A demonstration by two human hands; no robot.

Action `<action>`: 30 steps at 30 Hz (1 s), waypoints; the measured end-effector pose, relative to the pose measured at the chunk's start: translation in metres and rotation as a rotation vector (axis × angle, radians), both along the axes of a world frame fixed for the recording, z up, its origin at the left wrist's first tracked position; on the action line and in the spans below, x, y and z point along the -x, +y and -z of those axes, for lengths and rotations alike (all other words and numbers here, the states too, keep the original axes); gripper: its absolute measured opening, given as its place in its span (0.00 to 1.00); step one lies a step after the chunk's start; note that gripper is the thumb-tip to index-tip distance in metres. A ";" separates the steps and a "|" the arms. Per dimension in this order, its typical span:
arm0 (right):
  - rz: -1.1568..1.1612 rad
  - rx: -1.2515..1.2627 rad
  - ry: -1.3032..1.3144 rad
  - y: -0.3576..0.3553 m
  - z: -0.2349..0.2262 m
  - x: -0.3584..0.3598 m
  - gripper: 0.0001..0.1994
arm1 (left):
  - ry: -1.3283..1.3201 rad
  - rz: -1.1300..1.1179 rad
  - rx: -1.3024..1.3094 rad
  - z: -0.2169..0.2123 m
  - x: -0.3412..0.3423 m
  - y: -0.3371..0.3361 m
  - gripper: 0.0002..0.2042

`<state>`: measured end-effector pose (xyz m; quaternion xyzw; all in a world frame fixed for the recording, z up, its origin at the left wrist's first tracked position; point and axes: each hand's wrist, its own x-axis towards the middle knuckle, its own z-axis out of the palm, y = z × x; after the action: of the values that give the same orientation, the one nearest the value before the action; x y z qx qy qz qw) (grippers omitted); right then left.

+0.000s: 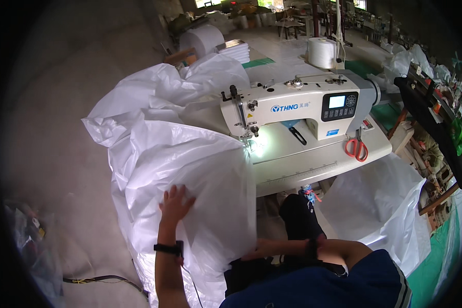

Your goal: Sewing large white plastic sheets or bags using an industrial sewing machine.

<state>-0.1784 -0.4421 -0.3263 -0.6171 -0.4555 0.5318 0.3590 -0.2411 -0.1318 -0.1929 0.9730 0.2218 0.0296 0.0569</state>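
Observation:
A large white plastic-like sheet (210, 164) drapes over the left end of the sewing machine's table and hangs down in front of me. Its right edge runs up to the needle area of the white sewing machine (292, 100), where a lamp glows. Flat against the sheet lies my left hand (176, 204), open with its fingers spread. My right hand (250, 253) reaches to the sheet's lower right edge. Its fingers are hidden by the sheet, so their grip does not show.
Red-handled scissors (357, 149) and a small black tool (297, 135) lie on the machine table (277, 177). Behind the machine stands a white thread cone (322, 53). More white sheeting (377, 205) hangs at the right. A black cable (105, 278) crosses the floor.

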 end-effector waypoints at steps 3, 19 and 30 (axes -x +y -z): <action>-0.115 -0.309 -0.212 0.046 -0.023 0.035 0.20 | 0.172 -0.234 0.032 -0.012 -0.027 0.006 0.30; 0.647 0.023 0.519 0.010 0.002 -0.015 0.29 | -0.507 0.188 -0.052 -0.021 -0.004 -0.054 0.14; 0.542 0.002 0.691 0.016 -0.040 -0.003 0.31 | -0.267 0.086 -0.247 0.007 0.033 -0.129 0.08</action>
<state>-0.1750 -0.4260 -0.2863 -0.5006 -0.1300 0.5939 0.6162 -0.2745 -0.2610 -0.2002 0.9686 0.1649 0.1830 -0.0326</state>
